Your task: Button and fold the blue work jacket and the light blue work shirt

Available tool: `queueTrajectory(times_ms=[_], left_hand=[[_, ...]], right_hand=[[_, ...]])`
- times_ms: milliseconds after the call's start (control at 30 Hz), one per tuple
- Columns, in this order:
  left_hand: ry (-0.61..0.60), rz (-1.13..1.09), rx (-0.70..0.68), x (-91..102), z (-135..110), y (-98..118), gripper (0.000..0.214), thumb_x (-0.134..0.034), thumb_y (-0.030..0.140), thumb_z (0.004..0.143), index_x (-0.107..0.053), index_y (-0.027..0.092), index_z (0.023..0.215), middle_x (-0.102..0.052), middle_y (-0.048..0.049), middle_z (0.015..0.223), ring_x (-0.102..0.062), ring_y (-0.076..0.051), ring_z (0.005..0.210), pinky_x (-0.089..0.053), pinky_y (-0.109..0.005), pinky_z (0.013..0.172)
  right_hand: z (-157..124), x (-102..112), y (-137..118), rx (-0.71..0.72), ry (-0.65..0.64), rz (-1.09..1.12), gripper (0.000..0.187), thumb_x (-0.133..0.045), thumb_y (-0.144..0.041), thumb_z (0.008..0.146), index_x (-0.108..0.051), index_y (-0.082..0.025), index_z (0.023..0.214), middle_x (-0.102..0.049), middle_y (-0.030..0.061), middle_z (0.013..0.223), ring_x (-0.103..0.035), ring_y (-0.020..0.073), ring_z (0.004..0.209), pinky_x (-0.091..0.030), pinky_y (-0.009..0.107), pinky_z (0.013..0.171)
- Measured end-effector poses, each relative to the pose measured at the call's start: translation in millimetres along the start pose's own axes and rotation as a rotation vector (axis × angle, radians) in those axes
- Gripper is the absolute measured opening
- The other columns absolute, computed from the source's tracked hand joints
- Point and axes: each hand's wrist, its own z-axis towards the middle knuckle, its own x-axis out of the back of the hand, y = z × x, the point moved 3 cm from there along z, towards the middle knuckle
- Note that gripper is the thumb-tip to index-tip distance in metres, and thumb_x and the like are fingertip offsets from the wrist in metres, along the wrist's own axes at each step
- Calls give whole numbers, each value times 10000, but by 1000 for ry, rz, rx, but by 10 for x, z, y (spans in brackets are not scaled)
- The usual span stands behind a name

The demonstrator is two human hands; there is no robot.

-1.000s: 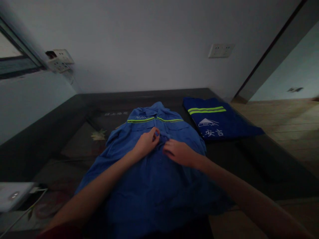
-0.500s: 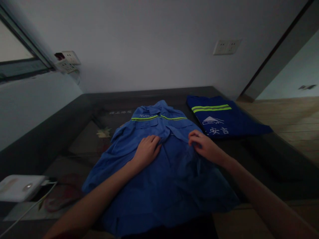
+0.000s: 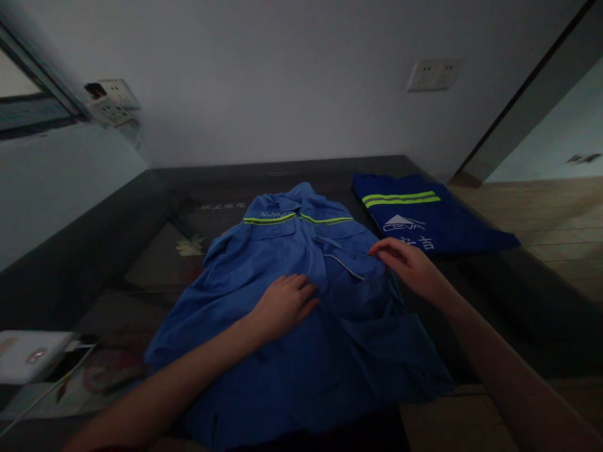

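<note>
A blue work shirt (image 3: 282, 251) with yellow-green reflective stripes lies spread on a dark table (image 3: 141, 207), collar away from me. My left hand (image 3: 285, 304) rests flat on the shirt's middle, fingers stretched out along the front placket. My right hand (image 3: 409, 267) is at the shirt's right side, fingers pinched on the fabric near the right front panel, where a pale seam edge shows.
A folded dark blue garment (image 3: 424, 216) with reflective stripes and white lettering lies at the table's back right. A white device (image 3: 28, 355) with a cable sits at the left front. Wall sockets (image 3: 110, 100) are at the left and a wall socket plate (image 3: 436, 74) at the right.
Both hands were together at the shirt's chest. The right hand has moved out to the shirt's right side, and the left has slid down and flattened on the middle.
</note>
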Motion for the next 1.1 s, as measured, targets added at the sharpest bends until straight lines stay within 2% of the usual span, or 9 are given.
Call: queueTrajectory(times_ms=[133,200,300,400,500,600,700,933,1100], left_hand=[[46,-118,119,88,96,-103,215,-428,255,925,-589,206,1059,-638,-69,1014,-623,-187,884,-469,-274,754],[56,-148,178,97,183,-131,200,-452,267,913,-572,213,1064,-643,-71,1017,-632,-189,837,-465,-270,696],[50,-164,252,7,302,-147,195,-506,324,889,-560,212,1040,-646,-68,991,-633,-196,790,-452,-271,635],[55,-167,248,-154,352,-145,190,-549,326,862,-548,222,1021,-630,-48,983,-626,-189,827,-452,-259,643],[72,-170,240,-270,346,-151,167,-543,298,861,-538,225,1011,-610,-36,993,-614,-178,866,-454,-254,671],[70,-191,252,-299,347,-163,141,-535,298,867,-538,224,988,-602,-32,991,-608,-178,868,-453,-255,661],[50,-194,265,-284,369,-162,122,-540,295,865,-546,218,959,-598,-33,968,-606,-183,861,-455,-260,656],[22,-136,223,-295,394,-154,123,-504,303,882,-576,211,920,-590,-42,942,-602,-179,831,-444,-249,630],[130,-317,209,-244,345,-209,114,-499,283,891,-582,214,853,-613,-18,865,-596,-152,762,-422,-234,611]], right_hand=[[120,-115,-46,-2,43,-113,270,-621,-410,789,-604,-212,971,-680,61,909,-640,214,813,-494,315,675],[177,-220,-40,11,-4,-230,281,-692,-368,734,-614,-222,961,-684,47,902,-638,224,821,-484,330,698],[253,-345,11,1,-50,-297,140,-689,-246,718,-638,-214,844,-692,40,852,-638,228,813,-470,338,714],[297,-379,76,-5,-39,-166,59,-655,-229,728,-643,-197,776,-688,35,783,-637,207,761,-474,321,694],[300,-372,123,-68,-46,61,175,-666,-317,719,-648,-176,821,-684,33,770,-638,196,742,-487,312,687],[287,-404,111,-189,-88,265,284,-673,-399,710,-645,-167,871,-688,34,790,-641,189,735,-493,303,670],[283,-501,20,-215,-157,377,270,-668,-402,717,-652,-174,860,-694,31,813,-642,180,741,-498,295,670],[197,-704,-164,-98,-54,309,166,-648,-309,749,-667,-191,864,-702,33,848,-648,193,807,-503,313,738],[98,-806,-166,-79,-98,194,216,-741,-294,670,-678,-207,858,-710,23,838,-651,216,809,-501,321,730]])
